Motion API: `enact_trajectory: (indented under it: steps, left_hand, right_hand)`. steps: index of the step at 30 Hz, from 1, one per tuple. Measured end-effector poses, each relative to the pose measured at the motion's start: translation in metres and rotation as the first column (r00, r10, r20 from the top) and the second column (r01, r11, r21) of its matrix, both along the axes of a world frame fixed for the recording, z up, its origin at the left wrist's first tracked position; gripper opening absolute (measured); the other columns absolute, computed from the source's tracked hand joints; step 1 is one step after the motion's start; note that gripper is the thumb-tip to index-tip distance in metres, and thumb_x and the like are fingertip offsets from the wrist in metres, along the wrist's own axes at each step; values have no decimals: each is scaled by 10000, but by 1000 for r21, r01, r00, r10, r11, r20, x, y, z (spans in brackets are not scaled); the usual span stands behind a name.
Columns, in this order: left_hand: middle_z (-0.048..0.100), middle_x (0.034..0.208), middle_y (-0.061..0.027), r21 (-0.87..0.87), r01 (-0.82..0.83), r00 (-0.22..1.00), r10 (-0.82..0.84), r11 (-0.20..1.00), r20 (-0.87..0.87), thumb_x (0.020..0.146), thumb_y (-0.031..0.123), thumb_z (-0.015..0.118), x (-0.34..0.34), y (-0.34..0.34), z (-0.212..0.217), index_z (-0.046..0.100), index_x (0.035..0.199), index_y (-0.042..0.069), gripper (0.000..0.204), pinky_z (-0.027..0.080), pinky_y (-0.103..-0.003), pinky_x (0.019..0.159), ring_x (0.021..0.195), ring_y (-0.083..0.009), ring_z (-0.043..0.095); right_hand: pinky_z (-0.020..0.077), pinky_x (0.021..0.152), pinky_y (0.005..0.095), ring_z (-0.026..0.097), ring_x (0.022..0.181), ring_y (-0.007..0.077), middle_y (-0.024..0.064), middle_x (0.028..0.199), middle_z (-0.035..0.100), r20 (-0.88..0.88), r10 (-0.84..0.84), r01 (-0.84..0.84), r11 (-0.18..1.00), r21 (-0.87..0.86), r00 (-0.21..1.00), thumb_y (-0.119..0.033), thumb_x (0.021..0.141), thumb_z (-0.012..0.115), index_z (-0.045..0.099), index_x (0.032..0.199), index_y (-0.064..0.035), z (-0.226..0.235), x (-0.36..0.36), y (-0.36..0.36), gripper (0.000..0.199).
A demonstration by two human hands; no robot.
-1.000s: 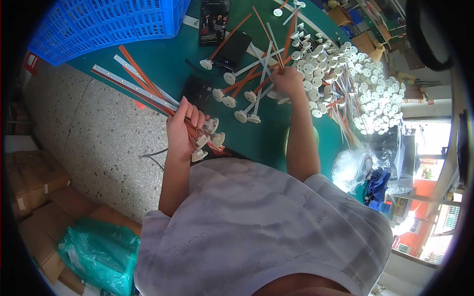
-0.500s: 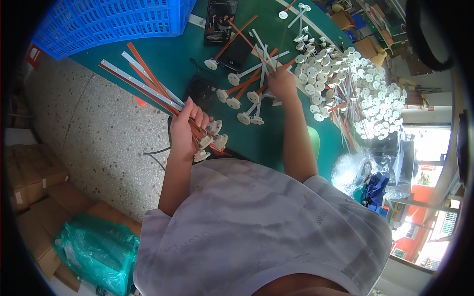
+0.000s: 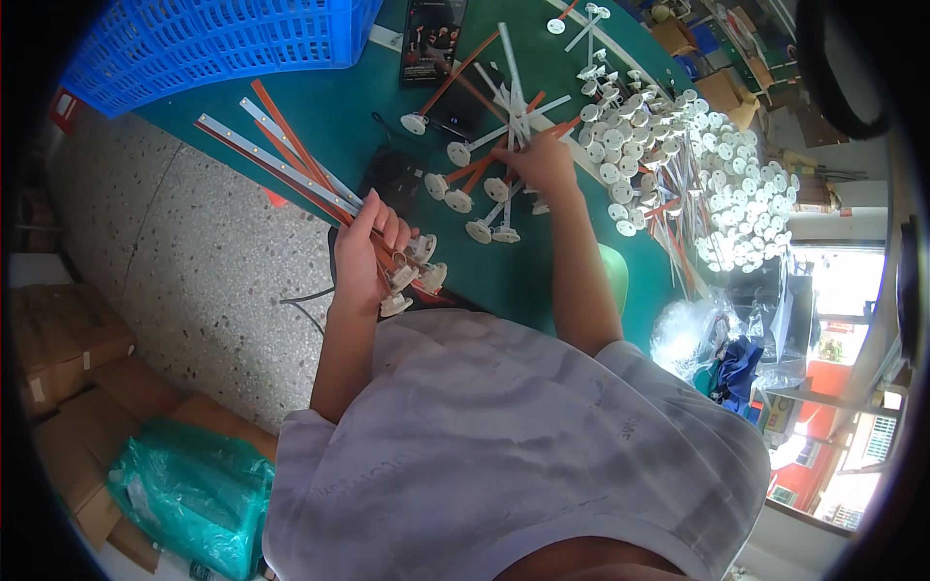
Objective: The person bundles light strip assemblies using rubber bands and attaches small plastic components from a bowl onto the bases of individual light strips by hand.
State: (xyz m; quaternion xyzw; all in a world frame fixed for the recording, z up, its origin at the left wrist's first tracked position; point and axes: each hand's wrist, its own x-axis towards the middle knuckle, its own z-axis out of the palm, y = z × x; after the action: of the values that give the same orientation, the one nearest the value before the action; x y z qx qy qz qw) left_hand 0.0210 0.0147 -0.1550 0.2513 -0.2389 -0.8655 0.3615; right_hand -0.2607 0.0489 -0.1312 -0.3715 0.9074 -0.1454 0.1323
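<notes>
My left hand point(image 3: 362, 254) is closed around a bundle of orange and white LED strips point(image 3: 276, 158). Their long ends point up and left; round white end caps point(image 3: 432, 278) hang below the fist. Farther right, my right hand point(image 3: 544, 167) has its fingers pinched on white strips point(image 3: 511, 77) above a loose pile. The exact number in this grip is hidden. Several more strips with white caps point(image 3: 458, 200) lie crossed on the green table point(image 3: 407, 116), just left of and below that hand.
A large heap of white-capped strips point(image 3: 668, 145) covers the table's right side. A blue plastic basket point(image 3: 223, 44) stands at the far left. A dark printed box point(image 3: 433, 39) and a black device point(image 3: 392, 179) lie near the strips. Cardboard boxes point(image 3: 73, 324) and a green plastic bag point(image 3: 194, 494) are at lower left.
My right hand has shifted slightly left, and white strips at its fingers now stand at a different angle, one reaching farther up. The left hand and its bundle have stayed in place.
</notes>
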Motion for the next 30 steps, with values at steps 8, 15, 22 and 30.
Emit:
enact_trajectory:
  steps: [8, 15, 22, 30]
  left_hand:
    - [404, 600, 15, -9, 17, 1000, -17, 1000, -8, 1038, 313, 431, 0, 5, 4, 413, 715, 156, 359, 453, -350, 781, 589, -128, 432]
    - [401, 600, 11, -4, 10, 1000, -10, 1000, 10, 1034, 322, 440, 2, 10, 1, 416, 715, 153, 361, 453, -355, 778, 589, -131, 428]
    - [402, 590, 7, -7, 20, 1000, -20, 1000, 20, 1031, 316, 445, -2, 12, 4, 418, 709, 152, 363, 455, -357, 770, 590, -134, 430]
    - [431, 587, -3, 8, 33, 999, -33, 999, -6, 1007, 296, 503, -6, 16, 0, 407, 700, 148, 354, 442, -358, 743, 579, -139, 457]
  right_hand:
    - [542, 656, 363, 698, 677, 246, 120, 665, 693, 221, 104, -75, 988, -134, 970, -311, 756, 738, 724, 721, 1, -14, -16, 7, 314]
    - [299, 499, 262, 412, 503, 82, -36, 546, 463, 560, 31, 223, 898, -380, 828, -191, 787, 713, 753, 886, -13, 35, -13, 27, 208]
    - [223, 499, 252, 313, 486, 58, -74, 534, 358, 852, 256, 315, 849, -424, 457, -232, 865, 710, 722, 998, 3, 66, -16, 54, 270]
    - [257, 502, 251, 326, 478, 58, -78, 521, 366, 910, 327, 493, 765, -414, 256, -233, 931, 635, 680, 1015, -13, 48, -31, 60, 239]
